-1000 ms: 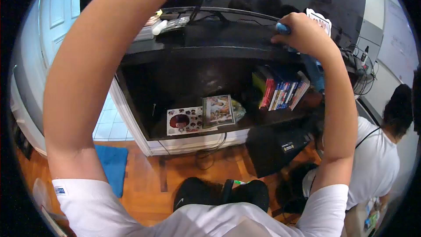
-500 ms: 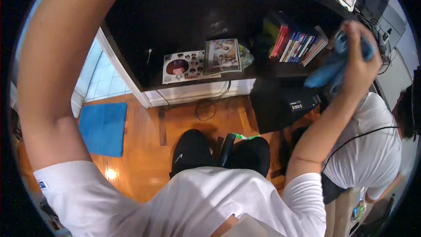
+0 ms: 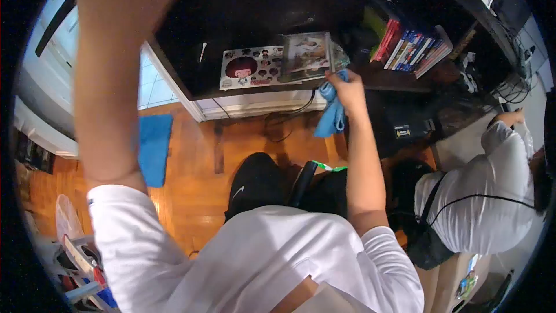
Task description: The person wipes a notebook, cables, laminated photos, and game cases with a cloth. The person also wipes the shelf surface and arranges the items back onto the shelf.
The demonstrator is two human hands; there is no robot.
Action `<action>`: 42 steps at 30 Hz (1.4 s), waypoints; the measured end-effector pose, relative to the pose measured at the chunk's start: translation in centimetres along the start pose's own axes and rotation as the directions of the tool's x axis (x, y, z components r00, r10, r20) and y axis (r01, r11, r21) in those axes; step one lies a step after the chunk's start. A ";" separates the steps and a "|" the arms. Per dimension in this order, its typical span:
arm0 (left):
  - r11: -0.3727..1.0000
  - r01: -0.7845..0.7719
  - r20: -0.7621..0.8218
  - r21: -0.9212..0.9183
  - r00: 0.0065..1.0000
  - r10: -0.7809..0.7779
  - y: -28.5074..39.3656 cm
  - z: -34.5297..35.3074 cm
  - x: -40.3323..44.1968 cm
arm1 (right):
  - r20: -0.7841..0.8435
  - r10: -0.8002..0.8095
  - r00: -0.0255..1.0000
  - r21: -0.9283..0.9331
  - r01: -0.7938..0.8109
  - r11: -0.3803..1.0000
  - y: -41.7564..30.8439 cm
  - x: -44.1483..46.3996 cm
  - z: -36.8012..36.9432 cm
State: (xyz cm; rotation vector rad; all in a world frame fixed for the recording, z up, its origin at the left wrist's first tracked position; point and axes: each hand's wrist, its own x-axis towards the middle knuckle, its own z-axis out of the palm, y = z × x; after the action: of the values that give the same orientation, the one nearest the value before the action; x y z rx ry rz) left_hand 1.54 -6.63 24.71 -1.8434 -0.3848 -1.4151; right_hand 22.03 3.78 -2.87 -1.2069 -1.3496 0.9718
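My right hand point(image 3: 350, 95) is closed around a bunched blue cloth point(image 3: 332, 119), which hangs down in front of the dark shelf's front edge. Its fingertips are at the lower right corner of a framed picture point(image 3: 306, 58); whether they touch it I cannot tell. Left of that frame lies a white sheet with cartoon heads point(image 3: 249, 68), partly under it. A crumpled clear plastic piece point(image 3: 340, 55) sits just behind the cloth. My left arm reaches up past the top of the view, so the left hand is out of sight.
A row of books and cases point(image 3: 412, 49) stands on the dark shelf point(image 3: 200, 84). Another person in a white shirt point(image 3: 478, 206) is bent over at the right. Cables point(image 3: 278, 124) hang below the shelf. A blue mat point(image 3: 154, 150) lies on the wooden floor point(image 3: 194, 197).
My right hand has moved left with the blue cloth, from the right end of the shelf to the framed picture. The view has shifted, and the other person's arm now shows farther forward.
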 end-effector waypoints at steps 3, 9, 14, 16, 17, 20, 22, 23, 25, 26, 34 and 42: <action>0.994 0.106 0.045 -0.038 0.994 -0.104 2.6 -2.8 -7.0 | 0.024 -0.037 0.999 0.277 0.029 0.961 -0.3 0.3 -1.5; -0.202 0.926 0.584 -0.321 0.026 -0.811 3.7 0.5 -24.2 | 0.192 -0.075 0.978 0.386 -0.005 0.922 -2.4 -1.0 -4.2; -0.631 0.662 0.839 -0.404 -0.006 -0.544 3.5 1.1 -27.5 | 0.476 -0.117 0.872 0.349 -0.065 0.935 -3.1 -0.6 -4.1; -0.534 0.752 0.822 -0.386 0.016 -0.570 3.4 0.8 -27.5 | 0.422 -0.145 0.895 0.343 -0.009 0.939 -3.5 -0.7 -3.8; -0.423 0.826 0.769 -0.373 0.020 -0.638 3.3 0.6 -27.2 | 0.391 -0.161 0.906 0.339 0.020 0.940 -3.6 -0.6 -3.7; -0.479 0.805 0.807 -0.349 -0.002 -0.591 3.5 -0.1 -27.0 | 0.598 -0.184 0.780 0.355 -0.052 0.933 -2.6 1.7 -5.3; -0.664 0.664 0.886 -0.344 -0.003 -0.463 4.2 -0.9 -27.8 | 0.603 -0.166 0.780 0.361 -0.082 0.929 -3.3 1.0 -4.9; -0.688 0.658 0.900 -0.307 -0.033 -0.434 5.0 -1.2 -27.9 | 0.510 -0.132 0.850 0.271 -0.014 0.962 -3.8 0.7 -4.1; -0.730 0.643 0.923 -0.230 -0.093 -0.373 6.3 -1.6 -27.8 | 0.294 -0.099 0.951 0.062 0.085 0.994 -5.5 -0.2 -2.3; -0.813 0.520 0.934 -0.264 -0.073 -0.350 6.5 -1.5 -27.9 | 0.425 -0.093 0.900 0.021 0.093 0.995 -5.2 1.2 -2.7; -0.739 0.441 0.799 -0.508 -0.078 -0.596 7.7 -2.1 -28.1 | -0.555 -0.057 0.830 0.615 0.455 0.644 -7.9 -0.7 -4.8; -0.702 0.404 0.803 -0.586 0.175 -0.570 8.9 0.2 -28.9 | -0.543 -0.578 0.609 0.137 0.743 0.654 -7.3 -9.2 5.0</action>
State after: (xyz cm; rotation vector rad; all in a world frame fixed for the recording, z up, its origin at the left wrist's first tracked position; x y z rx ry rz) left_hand -2.34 -6.37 -5.33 -2.5251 -0.8022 -3.8072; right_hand 15.60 -6.16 1.96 -0.4954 -1.0421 0.3067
